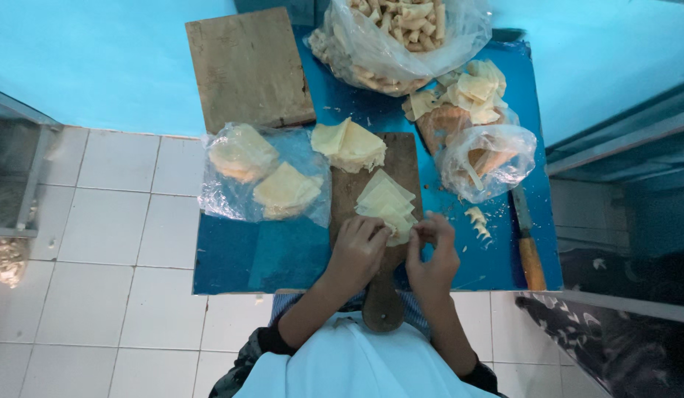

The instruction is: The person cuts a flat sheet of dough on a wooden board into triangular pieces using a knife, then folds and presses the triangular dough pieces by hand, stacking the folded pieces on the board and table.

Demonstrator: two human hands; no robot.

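**Pastry rolling well under way at a small blue table**

Seen from above, a person seated at a blue table [239,258] works a thin pastry sheet [399,230] at the near edge of a fanned stack of triangular sheets [386,197] on a paddle-shaped wooden board [382,295]. The left hand [359,249] rests curled on the stack's edge, while the fingers of the right hand [432,247] are pinched narrowly on the sheet. Judging by the layout, much is done: a clear bag of finished rolls [401,33] sits full at the far edge, and a few twisted pieces [477,222] lie just right of the board. Much also appears left, with a second pile of sheets [351,145] at the board's far end, more wrapped in plastic [264,177] to the left, and loose sheets [471,92] beside another bag [488,158]. A knife with an orange handle [531,254] lies along the right edge; a spare cutting board [247,68] sits at the back. Whether the pinched sheet is already rolled is hidden by the hands, and the second bag's contents are hard to make out.
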